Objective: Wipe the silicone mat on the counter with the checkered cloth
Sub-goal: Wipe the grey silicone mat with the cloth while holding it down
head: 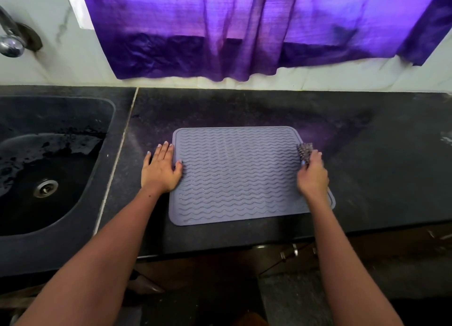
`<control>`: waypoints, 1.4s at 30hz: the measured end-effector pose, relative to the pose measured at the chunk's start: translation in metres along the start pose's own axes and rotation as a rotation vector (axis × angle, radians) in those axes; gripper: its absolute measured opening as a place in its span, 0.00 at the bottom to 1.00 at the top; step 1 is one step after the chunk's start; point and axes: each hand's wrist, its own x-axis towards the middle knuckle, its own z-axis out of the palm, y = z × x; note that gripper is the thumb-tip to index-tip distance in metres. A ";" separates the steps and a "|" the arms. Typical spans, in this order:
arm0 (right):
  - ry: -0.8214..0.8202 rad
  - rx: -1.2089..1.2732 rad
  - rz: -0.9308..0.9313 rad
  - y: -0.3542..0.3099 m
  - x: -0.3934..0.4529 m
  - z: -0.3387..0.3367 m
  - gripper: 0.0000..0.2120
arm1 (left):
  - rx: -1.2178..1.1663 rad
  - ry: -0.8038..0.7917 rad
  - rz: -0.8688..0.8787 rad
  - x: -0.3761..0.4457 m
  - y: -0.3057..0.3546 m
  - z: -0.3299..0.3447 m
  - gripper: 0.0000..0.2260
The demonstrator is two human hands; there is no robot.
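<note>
A grey silicone mat (239, 176) with wavy ridges lies flat on the black counter (367, 154). My left hand (161, 169) rests flat with straight fingers on the mat's left edge, its thumb lying on the ridges. My right hand (313, 176) is at the mat's right edge and grips a bunched checkered cloth (304, 152), which sticks out above the fingers and touches the mat. Most of the cloth is hidden inside the hand.
A dark sink (49, 164) with water and a metal drain lies left of the counter, with a chrome tap (9, 39) above it. A purple curtain (256, 30) hangs over the white wall behind. The counter's front edge runs just below the mat.
</note>
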 end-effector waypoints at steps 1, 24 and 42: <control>-0.039 -0.038 -0.038 0.006 -0.011 0.009 0.24 | 0.000 0.003 0.001 0.000 0.000 0.000 0.34; -0.205 0.057 -0.173 -0.045 -0.064 0.051 0.30 | 0.019 -0.068 0.018 -0.025 0.000 0.000 0.29; -0.178 0.094 -0.272 -0.094 -0.084 0.067 0.33 | -0.007 -0.045 0.035 -0.025 0.001 -0.003 0.25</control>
